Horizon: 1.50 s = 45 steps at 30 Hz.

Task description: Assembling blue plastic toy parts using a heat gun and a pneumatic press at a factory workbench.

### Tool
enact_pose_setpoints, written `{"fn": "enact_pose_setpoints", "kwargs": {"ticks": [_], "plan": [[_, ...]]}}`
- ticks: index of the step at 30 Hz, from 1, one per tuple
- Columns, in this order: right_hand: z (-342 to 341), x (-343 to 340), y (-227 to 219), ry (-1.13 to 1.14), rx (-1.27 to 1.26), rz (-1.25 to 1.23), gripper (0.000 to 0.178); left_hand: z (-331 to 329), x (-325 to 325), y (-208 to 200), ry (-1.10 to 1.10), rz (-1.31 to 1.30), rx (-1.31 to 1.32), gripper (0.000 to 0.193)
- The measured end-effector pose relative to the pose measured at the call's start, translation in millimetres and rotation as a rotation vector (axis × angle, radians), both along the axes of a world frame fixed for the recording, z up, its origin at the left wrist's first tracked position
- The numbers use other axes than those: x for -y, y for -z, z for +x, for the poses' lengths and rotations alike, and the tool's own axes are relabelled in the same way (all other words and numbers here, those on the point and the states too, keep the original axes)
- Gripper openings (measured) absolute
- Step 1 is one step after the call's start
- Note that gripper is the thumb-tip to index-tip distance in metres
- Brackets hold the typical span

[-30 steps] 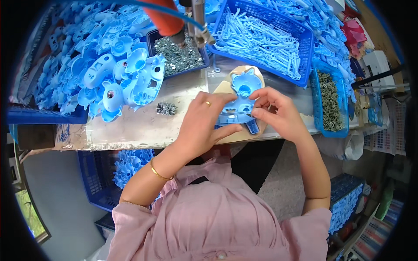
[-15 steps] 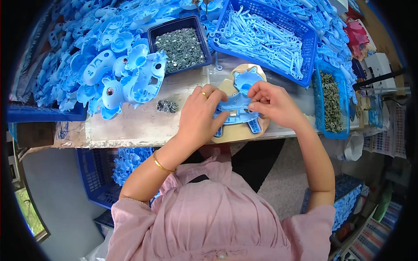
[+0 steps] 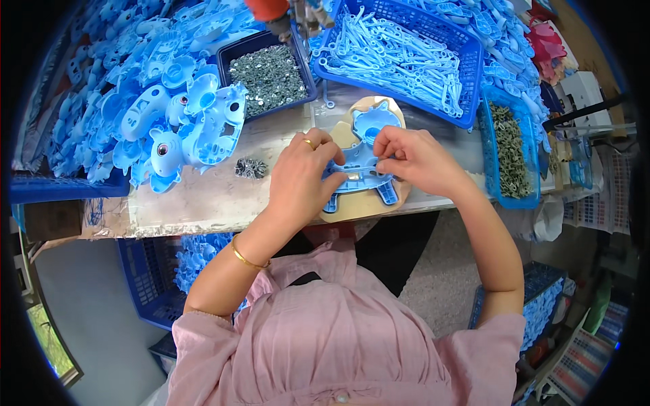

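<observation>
A light-blue plastic animal-shaped shell [image 3: 361, 160], hollow side up, lies in a tan shaped fixture [image 3: 369, 208] at the table's front edge. My left hand [image 3: 302, 169] grips the shell's left side with curled fingers, the thumb low across its edge. At the shell's right side, by the narrow part below its head, my right hand [image 3: 414, 159] has thumb and forefinger pinched together. Whatever is between those fingertips is hidden or too small to make out. Both hands cover parts of the shell.
Left are piled blue shells [image 3: 145, 122] and a small dark bristly clump [image 3: 251, 168]. Behind stand a dark bin [image 3: 222, 64] of small metal pieces and a blue basket [image 3: 474, 81] of light-blue rods. A blue tray [image 3: 508, 199] of metal parts stands right; a red-and-metal tool [image 3: 267, 9] hangs above.
The view has shifted slightly, and the red-and-metal tool now shows more at the top edge. Both hands stay at the shell, with only small finger movement.
</observation>
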State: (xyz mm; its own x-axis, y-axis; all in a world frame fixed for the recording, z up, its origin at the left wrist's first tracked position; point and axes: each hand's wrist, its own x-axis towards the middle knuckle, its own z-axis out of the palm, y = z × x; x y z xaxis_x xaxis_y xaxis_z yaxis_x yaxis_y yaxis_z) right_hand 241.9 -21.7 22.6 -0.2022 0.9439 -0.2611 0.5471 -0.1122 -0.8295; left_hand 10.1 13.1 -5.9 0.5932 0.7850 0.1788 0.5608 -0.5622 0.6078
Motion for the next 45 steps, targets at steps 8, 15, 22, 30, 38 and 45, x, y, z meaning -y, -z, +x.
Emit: {"fn": "enact_pose_setpoints", "kwargs": {"ticks": [8,15,22,30,38,45], "plan": [[-7,-1,6,-0.110,0.382,0.329,0.017,1,-2,-4,0.017,0.073,-0.051,0.013],[-24,-5,10,-0.117,0.546,0.474,0.021,4,-6,4,0.022,0.174,-0.033,0.011],[-148,-77,-63,0.325,0.272,1.456,0.044,1,1,15,-0.076,0.175,0.230,0.044],[-158,-132,-77,0.494,0.237,1.360,0.087,-17,-25,6,0.007,0.249,0.118,0.035],[-154,-184,-90,0.700,0.448,1.374,0.082,-14,-33,2,-0.037,0.220,0.229,0.016],[-145,-207,-91,0.732,0.531,0.929,0.074,-7,-70,-7,-0.242,0.552,0.027,0.016]]}}
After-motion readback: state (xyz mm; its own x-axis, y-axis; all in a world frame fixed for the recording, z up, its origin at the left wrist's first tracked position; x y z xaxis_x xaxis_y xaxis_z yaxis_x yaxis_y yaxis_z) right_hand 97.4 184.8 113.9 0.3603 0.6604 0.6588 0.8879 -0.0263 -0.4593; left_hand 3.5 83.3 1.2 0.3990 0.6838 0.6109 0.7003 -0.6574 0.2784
